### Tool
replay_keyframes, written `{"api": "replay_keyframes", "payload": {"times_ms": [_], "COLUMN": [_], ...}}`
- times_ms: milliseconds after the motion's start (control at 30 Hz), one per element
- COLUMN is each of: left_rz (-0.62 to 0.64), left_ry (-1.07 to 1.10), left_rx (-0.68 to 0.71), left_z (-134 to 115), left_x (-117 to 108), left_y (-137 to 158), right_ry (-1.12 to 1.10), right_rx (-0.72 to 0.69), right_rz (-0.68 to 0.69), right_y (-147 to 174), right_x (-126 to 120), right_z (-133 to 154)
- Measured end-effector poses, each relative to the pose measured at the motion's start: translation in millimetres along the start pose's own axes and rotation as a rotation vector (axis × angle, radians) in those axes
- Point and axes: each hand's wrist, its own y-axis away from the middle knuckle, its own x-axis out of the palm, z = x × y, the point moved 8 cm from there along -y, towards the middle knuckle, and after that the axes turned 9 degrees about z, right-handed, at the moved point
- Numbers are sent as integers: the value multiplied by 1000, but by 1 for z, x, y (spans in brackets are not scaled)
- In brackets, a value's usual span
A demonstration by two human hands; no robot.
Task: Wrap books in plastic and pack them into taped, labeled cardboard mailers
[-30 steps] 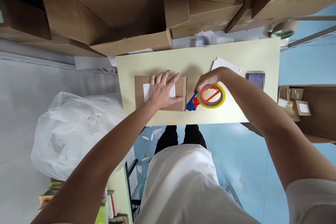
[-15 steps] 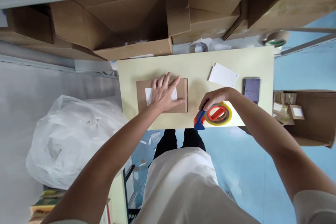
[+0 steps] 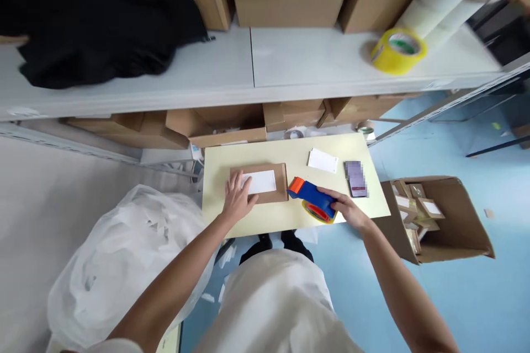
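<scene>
A flat brown cardboard box (image 3: 278,175) with a white label (image 3: 263,181) on top lies on the small cream table (image 3: 265,220). My left hand (image 3: 237,198) rests on the box's left part, fingers spread, touching the label's edge. In my right hand (image 3: 345,205) is a blue and orange tape dispenser (image 3: 312,194) with a yellow-edged roll, gripped at its right end. Its orange front points left, close to the box's right edge. A stack of white labels (image 3: 323,160) and a phone (image 3: 356,179) lie on the table beyond my right hand.
A large open carton (image 3: 459,226) holding small labelled boxes stands on the floor at right. At left sits a translucent plastic bag (image 3: 124,265). A grey shelf (image 3: 298,74) bearing a yellow tape roll (image 3: 398,51) and black cloth (image 3: 99,22) spans the far side above open cartons.
My view has tilted up, showing the shelf. My left hand has slid to the box's left part, uncovering the label. My right hand has turned the tape dispenser, its front now towards the box.
</scene>
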Motion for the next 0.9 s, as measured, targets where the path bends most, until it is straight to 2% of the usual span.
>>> {"api": "replay_keyframes", "payload": {"times_ms": [167,267,367,467,600,733,800,900], "left_rz": [-45,-75,-98,-119,-132,-233,-295,-288], "left_ry": [53,82,118,165,237,355,431,559], "left_rx": [14,31,48,65,94,39,-18,-107], "left_z": [7,5,1,-5,-12,-5,3,17], "left_x": [7,8,10,17,27,33,37,48], "left_y": [9,9,11,13,13,16,19,24], "right_ry": [364,528,686,870,1106,1279,1310,1355], "right_rx": [-211,-357,-440,-525,-618,-511,-468,-415], "right_rz": [-134,-319,-536,-672,-713,-730,-717,-669], "right_y": [20,34,36,13,-57,-125,-146,-165], "right_x": [19,18,12,4,-18,-48,-59,-71], "right_z": [56,110,177,248,320,345,345,339]}}
